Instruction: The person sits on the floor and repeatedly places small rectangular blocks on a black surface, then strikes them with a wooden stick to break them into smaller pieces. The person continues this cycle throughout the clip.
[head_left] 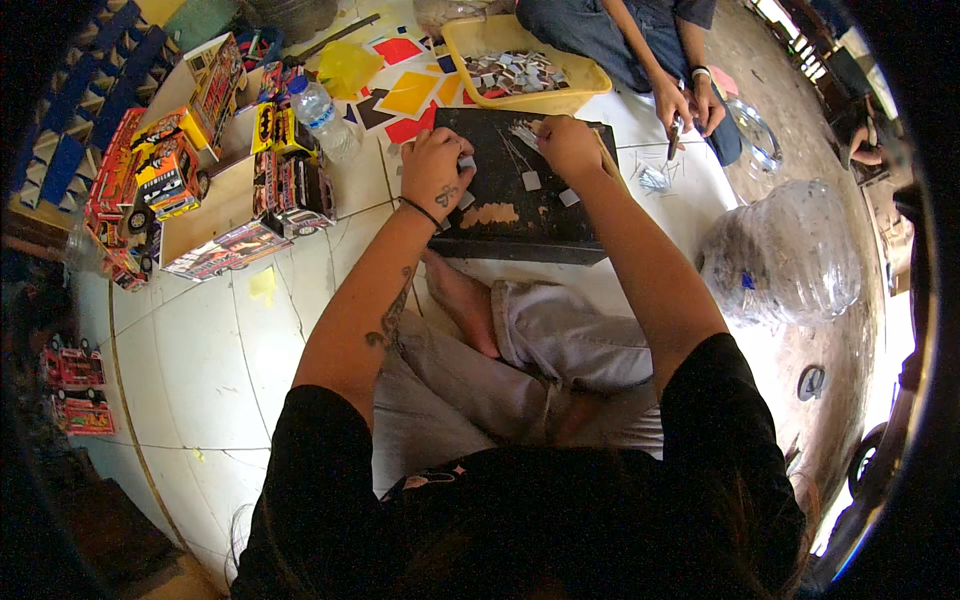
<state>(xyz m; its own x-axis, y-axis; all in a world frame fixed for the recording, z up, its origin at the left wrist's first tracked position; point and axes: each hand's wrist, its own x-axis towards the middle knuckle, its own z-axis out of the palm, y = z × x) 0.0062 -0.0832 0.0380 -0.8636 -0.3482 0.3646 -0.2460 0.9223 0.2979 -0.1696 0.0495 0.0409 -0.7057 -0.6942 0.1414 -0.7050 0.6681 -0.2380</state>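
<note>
A low black board (pixel 520 243) with a worn, scuffed top stands in front of my crossed legs. My left hand (pixel 434 170) is over its left edge, closed, with a small light-grey square piece (pixel 467 162) at its fingertips. My right hand (pixel 570 145) rests at the far right part of the board, fingers curled beside a bundle of thin wires (pixel 523 136); what it grips is hidden. Between the hands lies a small pale square (pixel 531 181) by some thin wires. Another pale square (pixel 569 197) is below my right hand.
Beyond the board sits a yellow tub (pixel 590 78) of small square pieces. A water bottle (pixel 322 120) and colourful toy trucks (pixel 285 200) stand left. At right are a co-worker's hands (pixel 685 105) holding a dark tool, loose wires (pixel 655 178) and a bulging clear plastic bag (pixel 785 255).
</note>
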